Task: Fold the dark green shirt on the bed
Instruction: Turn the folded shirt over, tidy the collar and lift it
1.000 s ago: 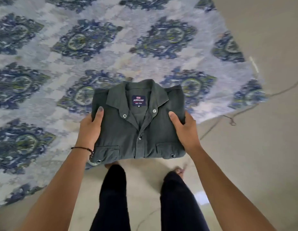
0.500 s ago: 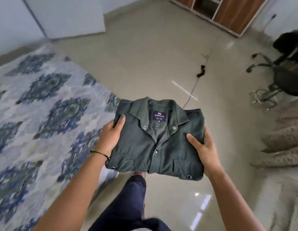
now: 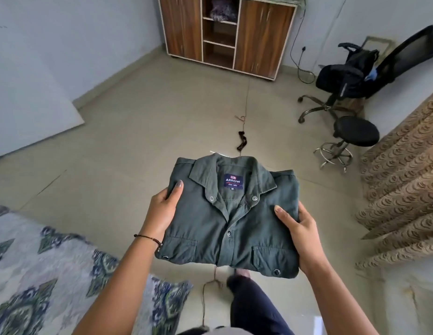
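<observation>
The dark green shirt [image 3: 235, 221] is folded into a compact rectangle, collar and blue label facing up, two chest pockets toward me. I hold it in the air above the floor. My left hand [image 3: 163, 211] grips its left edge with the thumb on top. My right hand [image 3: 299, 228] grips its right edge the same way. The bed [image 3: 41, 274], with its blue-patterned cover, lies at the lower left, away from the shirt.
A wooden cabinet [image 3: 225, 32] with open shelves stands ahead against the wall. A black office chair [image 3: 351, 76] and a round stool [image 3: 353, 134] are at the right, next to a brown patterned fabric [image 3: 404, 189]. A thin cord [image 3: 244, 122] runs across the tiled floor.
I have turned away from the bed toward the room, carrying the folded shirt in both hands. The bed has slid to the lower left and the cabinet has come into view.
</observation>
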